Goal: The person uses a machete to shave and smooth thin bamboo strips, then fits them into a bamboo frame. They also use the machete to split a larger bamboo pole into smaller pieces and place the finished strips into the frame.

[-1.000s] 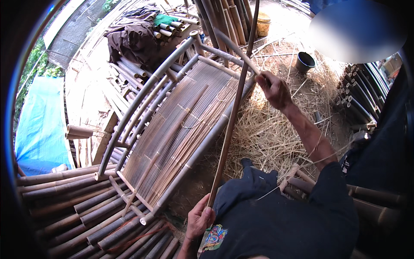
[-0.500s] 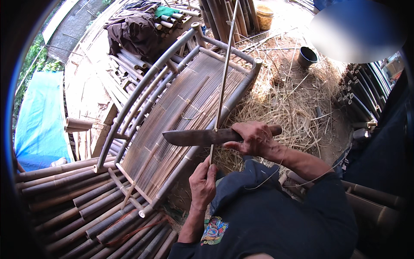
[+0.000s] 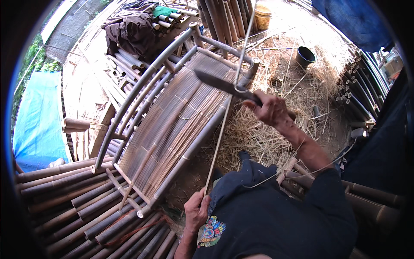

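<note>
My left hand (image 3: 197,210), low in the view beside my shirt, is closed round the lower end of a long, thin bamboo strip (image 3: 221,142). The strip slants up and away past the bench's near rail, out at the top. Its handle partly hidden by the fingers, a big dark-bladed machete (image 3: 215,83) is in my right hand (image 3: 269,108). The blade crosses the strip and points up and left over the bench. A pale curl shows where they meet. Just left of both hands stands a bamboo bench (image 3: 172,116) with a slatted seat and curved back rail.
Bamboo poles (image 3: 82,207) lie side by side at lower left, near a blue tarp (image 3: 39,116). Pale shavings (image 3: 276,138) cover the ground right of the bench. Farther off are a black bucket (image 3: 305,57), a yellow bucket (image 3: 262,18) and stacked poles (image 3: 360,90) at right.
My right hand and the machete have moved up and away along the strip, the blade now tilted. My left hand has come down toward my body with the strip's end.
</note>
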Motion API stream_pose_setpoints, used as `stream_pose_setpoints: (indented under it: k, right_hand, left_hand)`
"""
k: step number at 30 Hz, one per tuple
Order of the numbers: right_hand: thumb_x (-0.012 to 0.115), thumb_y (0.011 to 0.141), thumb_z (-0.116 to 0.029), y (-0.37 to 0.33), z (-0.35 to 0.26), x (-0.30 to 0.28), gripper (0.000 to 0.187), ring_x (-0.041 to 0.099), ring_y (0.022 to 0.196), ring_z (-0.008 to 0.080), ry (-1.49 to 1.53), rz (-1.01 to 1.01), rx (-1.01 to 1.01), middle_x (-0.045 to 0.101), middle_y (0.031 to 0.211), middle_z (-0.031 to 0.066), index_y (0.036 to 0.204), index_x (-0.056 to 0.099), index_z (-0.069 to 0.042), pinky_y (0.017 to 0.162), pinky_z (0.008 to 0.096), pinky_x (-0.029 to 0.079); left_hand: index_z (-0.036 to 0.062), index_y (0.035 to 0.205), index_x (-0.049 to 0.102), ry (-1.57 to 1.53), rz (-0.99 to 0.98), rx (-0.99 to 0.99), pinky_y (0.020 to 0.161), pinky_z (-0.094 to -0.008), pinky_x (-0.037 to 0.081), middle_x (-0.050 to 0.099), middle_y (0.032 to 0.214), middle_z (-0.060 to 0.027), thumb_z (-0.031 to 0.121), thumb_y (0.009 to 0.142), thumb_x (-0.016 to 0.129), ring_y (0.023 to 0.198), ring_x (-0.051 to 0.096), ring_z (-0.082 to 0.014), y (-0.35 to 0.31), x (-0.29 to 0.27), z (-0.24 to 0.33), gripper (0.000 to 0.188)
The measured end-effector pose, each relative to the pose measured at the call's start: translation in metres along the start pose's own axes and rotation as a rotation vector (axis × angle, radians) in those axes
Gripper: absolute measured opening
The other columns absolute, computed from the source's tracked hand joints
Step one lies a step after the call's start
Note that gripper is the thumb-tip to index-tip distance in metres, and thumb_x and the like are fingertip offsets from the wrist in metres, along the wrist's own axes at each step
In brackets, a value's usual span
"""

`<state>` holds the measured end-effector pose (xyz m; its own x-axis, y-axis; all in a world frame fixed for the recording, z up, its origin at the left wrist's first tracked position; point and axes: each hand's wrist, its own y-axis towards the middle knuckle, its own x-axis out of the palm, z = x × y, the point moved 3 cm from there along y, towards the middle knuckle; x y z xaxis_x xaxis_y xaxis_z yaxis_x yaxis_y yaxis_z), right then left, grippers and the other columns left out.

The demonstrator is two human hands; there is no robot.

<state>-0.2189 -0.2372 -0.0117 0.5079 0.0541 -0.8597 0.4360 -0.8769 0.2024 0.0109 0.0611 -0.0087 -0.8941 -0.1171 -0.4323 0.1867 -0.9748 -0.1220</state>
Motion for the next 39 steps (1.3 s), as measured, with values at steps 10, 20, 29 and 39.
stream_pose_setpoints:
  k: [10, 20, 29, 39]
  right_hand:
    - [0.041, 0.085, -0.075, 0.041, 0.096, -0.042, 0.075, 0.053, 0.05, 0.0146, 0.477, 0.144, 0.331, 0.057, 0.062, 0.0037, 0.089, 0.061, -0.003, 0.045, 0.032, 0.044]
    - [0.069, 0.087, -0.038, -0.009, -0.065, 0.055, 0.035, 0.049, 0.043, 0.0083, 1.165, 0.134, 0.331, 0.051, 0.054, -0.0005, 0.074, 0.056, -0.009, 0.037, 0.0225, 0.041]
    - [0.065, 0.085, -0.052, 0.032, -0.031, 0.03, 0.052, 0.049, 0.048, 0.0058, 0.825, -0.072, 0.394, 0.057, 0.064, 0.0019, 0.087, 0.058, -0.001, 0.042, 0.021, 0.041]
    - [0.066, 0.086, -0.04, 0.078, -0.003, 0.044, 0.036, 0.045, 0.051, 0.0129, 0.835, 0.126, 0.453, 0.048, 0.06, 0.0008, 0.07, 0.055, -0.01, 0.042, 0.0276, 0.041]
  left_hand:
    - [-0.0029, 0.113, 0.063, -0.241, -0.125, -0.274, 0.057, -0.0248, 0.045, 0.062, 0.073, -0.0067, 0.012, 0.094, 0.055, 0.062, 0.056, -0.0117, -0.062, -0.016, -0.05, 0.025]
    - [-0.008, 0.126, 0.046, -1.629, -0.741, -0.686, 0.04, -0.0172, 0.039, 0.054, 0.08, -0.0085, 0.04, 0.102, 0.032, 0.045, 0.042, -0.006, 0.028, 0.036, -0.027, 0.055]
    - [-0.0072, 0.13, 0.046, -1.074, -0.402, -0.536, 0.044, -0.0174, 0.042, 0.056, 0.092, -0.0048, 0.013, 0.097, 0.051, 0.064, 0.053, -0.007, 0.028, 0.021, 0.008, 0.039]
    - [-0.0091, 0.127, 0.047, -1.23, -0.582, -0.584, 0.051, -0.0232, 0.047, 0.057, 0.085, -0.0091, 0.024, 0.092, 0.059, 0.062, 0.056, -0.0119, -0.003, 0.006, -0.016, 0.049]
